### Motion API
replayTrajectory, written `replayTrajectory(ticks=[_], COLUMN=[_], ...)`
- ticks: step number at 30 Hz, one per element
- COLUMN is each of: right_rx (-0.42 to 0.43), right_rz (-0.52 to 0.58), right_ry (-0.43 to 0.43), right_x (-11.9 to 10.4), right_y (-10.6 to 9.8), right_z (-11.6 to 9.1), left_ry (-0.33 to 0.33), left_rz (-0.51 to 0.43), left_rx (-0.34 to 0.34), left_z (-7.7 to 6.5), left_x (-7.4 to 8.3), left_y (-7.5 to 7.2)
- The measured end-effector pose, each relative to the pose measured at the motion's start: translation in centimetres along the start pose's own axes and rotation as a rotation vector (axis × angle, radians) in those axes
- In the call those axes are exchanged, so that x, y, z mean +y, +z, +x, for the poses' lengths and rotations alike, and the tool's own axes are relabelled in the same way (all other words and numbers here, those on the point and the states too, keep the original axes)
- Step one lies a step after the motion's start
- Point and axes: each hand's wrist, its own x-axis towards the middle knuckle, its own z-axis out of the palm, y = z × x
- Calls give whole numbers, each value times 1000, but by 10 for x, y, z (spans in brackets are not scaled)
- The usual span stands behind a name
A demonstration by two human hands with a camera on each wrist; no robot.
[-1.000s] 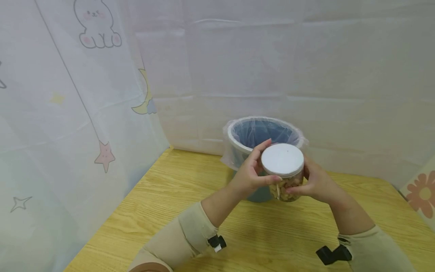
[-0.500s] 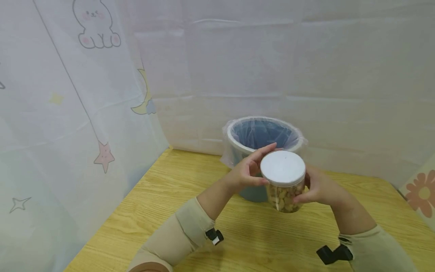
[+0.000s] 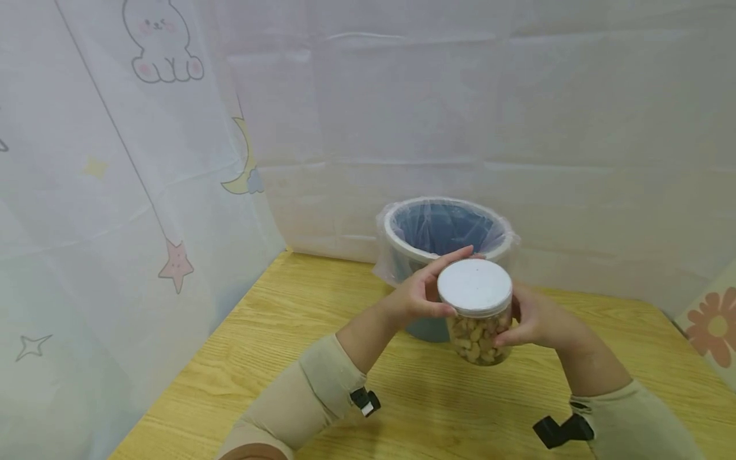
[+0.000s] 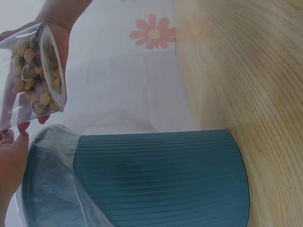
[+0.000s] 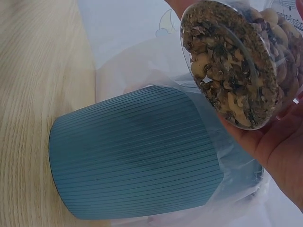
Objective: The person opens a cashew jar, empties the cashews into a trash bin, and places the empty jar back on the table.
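Observation:
A clear jar of cashews [image 3: 473, 333] with a flat white lid [image 3: 475, 285] is held up above the table, lid tilted toward the head camera. My left hand [image 3: 422, 295] holds it at the upper left, thumb by the lid's edge and fingers reaching behind. From the other side my right hand [image 3: 537, 319] grips the jar's body, its thumb on the front. Dark crumbs show through the jar's bottom [image 5: 229, 66] in the right wrist view. Some fingers of both hands are hidden behind the jar.
Just behind the jar stands a ribbed blue-green bin [image 5: 137, 151] with a white rim [image 3: 397, 239] and a clear liner bag [image 4: 52, 184] folded over its edge. It rests on the wood-grain table [image 3: 322, 306]. Printed cloth [image 3: 368, 115] hangs at the back and sides.
The jar has come down and a little nearer to me, away from the bin's rim. My left thumb has drawn back from the jar's front to the lid's left edge.

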Motion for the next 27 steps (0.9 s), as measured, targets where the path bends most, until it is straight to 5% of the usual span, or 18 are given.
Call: replayTrajectory(ticks=[27], right_rx=[105], right_rz=[-62], right_ry=[30], right_x=[6], right_y=[3], right_z=[-1], left_ry=[1], left_rz=[-92], left_rx=[113], left_z=[3], left_x=[-4], left_y=[12])
